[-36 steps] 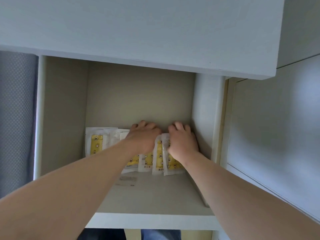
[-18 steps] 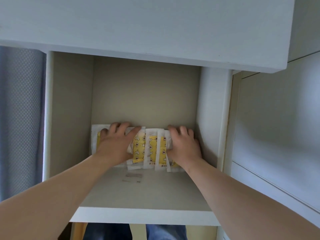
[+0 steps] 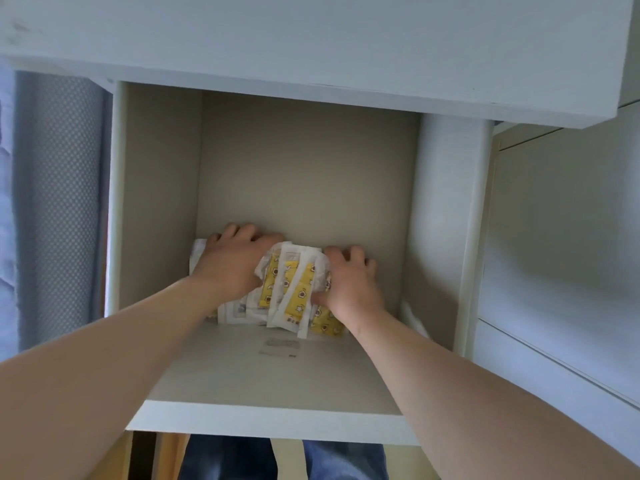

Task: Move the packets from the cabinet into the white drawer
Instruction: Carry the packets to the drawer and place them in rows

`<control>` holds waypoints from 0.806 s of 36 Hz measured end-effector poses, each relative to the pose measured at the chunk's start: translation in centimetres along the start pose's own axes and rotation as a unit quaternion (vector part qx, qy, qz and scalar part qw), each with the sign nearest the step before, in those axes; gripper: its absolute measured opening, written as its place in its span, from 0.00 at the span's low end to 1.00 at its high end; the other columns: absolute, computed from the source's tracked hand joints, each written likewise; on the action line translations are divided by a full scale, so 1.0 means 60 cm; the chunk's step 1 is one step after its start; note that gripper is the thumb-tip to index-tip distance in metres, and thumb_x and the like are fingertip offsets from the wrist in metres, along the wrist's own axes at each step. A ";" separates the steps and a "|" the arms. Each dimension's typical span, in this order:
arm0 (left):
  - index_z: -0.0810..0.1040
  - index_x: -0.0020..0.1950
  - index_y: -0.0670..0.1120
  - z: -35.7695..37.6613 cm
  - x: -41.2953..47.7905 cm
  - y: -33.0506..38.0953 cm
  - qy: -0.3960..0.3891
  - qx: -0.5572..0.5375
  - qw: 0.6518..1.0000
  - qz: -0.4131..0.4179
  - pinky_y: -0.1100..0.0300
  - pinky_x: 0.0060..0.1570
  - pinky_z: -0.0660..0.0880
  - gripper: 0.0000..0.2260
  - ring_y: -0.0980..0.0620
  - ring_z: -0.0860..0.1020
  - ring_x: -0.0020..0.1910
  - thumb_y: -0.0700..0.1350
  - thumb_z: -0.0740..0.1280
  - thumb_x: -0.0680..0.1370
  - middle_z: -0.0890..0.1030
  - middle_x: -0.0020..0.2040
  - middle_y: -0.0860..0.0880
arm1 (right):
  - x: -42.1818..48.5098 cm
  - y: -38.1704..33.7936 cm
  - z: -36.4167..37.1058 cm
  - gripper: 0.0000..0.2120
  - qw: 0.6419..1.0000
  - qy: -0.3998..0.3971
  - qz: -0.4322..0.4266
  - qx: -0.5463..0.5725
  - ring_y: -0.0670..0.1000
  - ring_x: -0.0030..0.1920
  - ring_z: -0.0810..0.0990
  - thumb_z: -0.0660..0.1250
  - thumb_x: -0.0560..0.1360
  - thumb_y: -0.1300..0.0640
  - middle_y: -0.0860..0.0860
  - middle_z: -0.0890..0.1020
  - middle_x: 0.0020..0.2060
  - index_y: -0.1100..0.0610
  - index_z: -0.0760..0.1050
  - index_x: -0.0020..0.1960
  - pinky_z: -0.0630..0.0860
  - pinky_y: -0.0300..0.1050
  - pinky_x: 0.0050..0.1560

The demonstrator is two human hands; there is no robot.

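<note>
1. Head view. Packets (image 3: 289, 289), white with yellow print, sit bunched at the rear of the cabinet (image 3: 277, 415) shelf, squeezed between both sets of fingers.
2. Left hand (image 3: 235, 265): fingers close together, curled over the bunch's far left edge. A white packet corner shows just left of the fingertips.
3. Right hand (image 3: 349, 285): fingers curled over the bunch's right end, thumb pinching its front.
4. Printed label (image 3: 278, 348) lies flat on the shelf, nearer the camera than the fingers and apart from the packets.
5. Grey curtain (image 3: 52, 202) hangs well left of the left fingers.
</note>
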State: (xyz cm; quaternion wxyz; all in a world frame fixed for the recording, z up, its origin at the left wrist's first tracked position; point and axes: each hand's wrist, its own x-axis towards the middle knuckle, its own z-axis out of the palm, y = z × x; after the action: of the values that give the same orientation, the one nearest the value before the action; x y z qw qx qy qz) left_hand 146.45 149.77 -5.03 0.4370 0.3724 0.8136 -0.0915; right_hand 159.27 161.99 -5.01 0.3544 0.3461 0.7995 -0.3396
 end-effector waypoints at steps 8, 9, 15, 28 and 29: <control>0.53 0.75 0.56 0.015 -0.020 0.013 0.018 -0.025 0.999 0.026 0.44 0.72 0.44 0.33 0.51 0.45 0.75 0.46 0.64 0.73 0.52 0.75 0.55 | -0.002 -0.009 0.006 0.27 0.999 0.022 -0.046 0.005 0.58 0.64 0.62 0.69 0.73 0.52 0.54 0.65 0.65 0.52 0.64 0.69 0.70 0.48 0.57; 0.54 0.75 0.56 0.019 -0.022 0.019 0.019 -0.039 0.999 0.022 0.43 0.72 0.42 0.33 0.52 0.44 0.75 0.45 0.64 0.73 0.53 0.75 0.56 | -0.003 -0.005 0.005 0.27 0.998 0.027 -0.052 0.010 0.57 0.65 0.62 0.68 0.73 0.54 0.54 0.66 0.65 0.52 0.63 0.70 0.69 0.47 0.57; 0.64 0.69 0.52 0.029 -0.023 0.049 0.075 -0.073 0.994 -0.024 0.42 0.72 0.40 0.20 0.53 0.44 0.76 0.53 0.59 0.78 0.59 0.73 0.55 | -0.017 0.021 -0.003 0.28 0.996 0.043 -0.057 0.053 0.55 0.69 0.59 0.69 0.72 0.59 0.51 0.62 0.69 0.51 0.64 0.70 0.66 0.47 0.64; 0.56 0.75 0.52 0.037 -0.005 0.073 0.064 0.040 0.997 0.024 0.38 0.71 0.39 0.35 0.49 0.54 0.72 0.60 0.66 0.73 0.60 0.70 0.51 | -0.021 0.056 0.012 0.34 0.998 0.043 0.006 0.044 0.57 0.67 0.61 0.64 0.73 0.67 0.50 0.57 0.70 0.43 0.59 0.72 0.70 0.49 0.62; 0.56 0.74 0.51 0.040 -0.006 0.077 0.068 0.038 0.997 0.012 0.38 0.71 0.40 0.35 0.48 0.54 0.72 0.61 0.66 0.73 0.60 0.70 0.50 | -0.021 0.057 0.013 0.34 0.997 0.050 0.009 0.056 0.57 0.67 0.61 0.64 0.72 0.67 0.51 0.58 0.70 0.43 0.60 0.72 0.70 0.49 0.62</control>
State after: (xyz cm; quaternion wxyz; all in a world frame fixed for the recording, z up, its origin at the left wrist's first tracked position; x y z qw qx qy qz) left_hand 151.25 151.69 -5.37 0.3667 0.4041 0.8329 -0.0918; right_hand 162.88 162.83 -5.43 0.2974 0.3891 0.7929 -0.3626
